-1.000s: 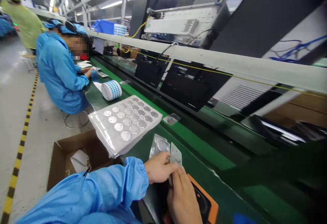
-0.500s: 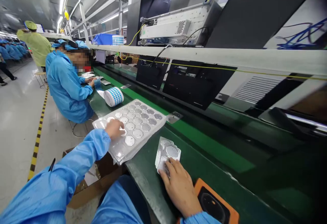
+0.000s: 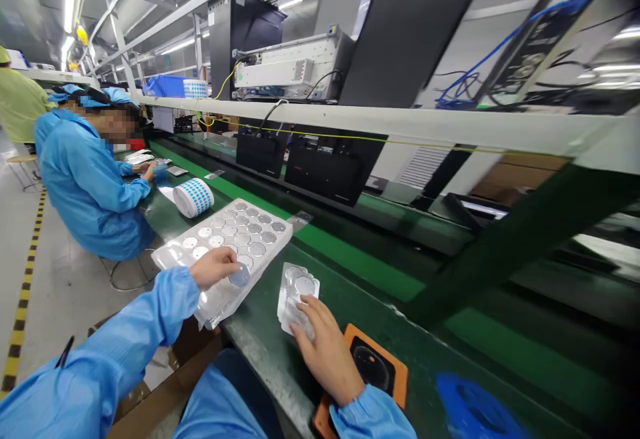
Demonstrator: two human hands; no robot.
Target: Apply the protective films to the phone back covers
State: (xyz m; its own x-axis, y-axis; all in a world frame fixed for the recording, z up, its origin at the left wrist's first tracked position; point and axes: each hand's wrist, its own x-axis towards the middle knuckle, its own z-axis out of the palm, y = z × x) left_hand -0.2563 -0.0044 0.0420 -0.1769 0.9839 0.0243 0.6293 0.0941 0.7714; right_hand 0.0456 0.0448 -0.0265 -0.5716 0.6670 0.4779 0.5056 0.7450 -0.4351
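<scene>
Left hand (image 3: pixel 215 267) shifted on the blister tray (image 3: pixel 220 305), curled over a button cell (image 3: pixel 239 276), grip unclear.
Tray mostly full; right hand (image 3: pixel 325 355) lies open on a small blister (image 3: pixel 295 299).

A blister tray (image 3: pixel 240 229) lies on the workbench (image 3: pixel 265 352) left of a blister pack (image 3: pixel 299 299), a tape roll (image 3: pixel 193 197) behind

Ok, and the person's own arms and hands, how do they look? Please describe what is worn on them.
The left hand and right hand are bare, with no gloves. The left sleeve and right sleeve are long, smooth, light blue fabric, gathered at the cuffs, like a work smock.
</scene>
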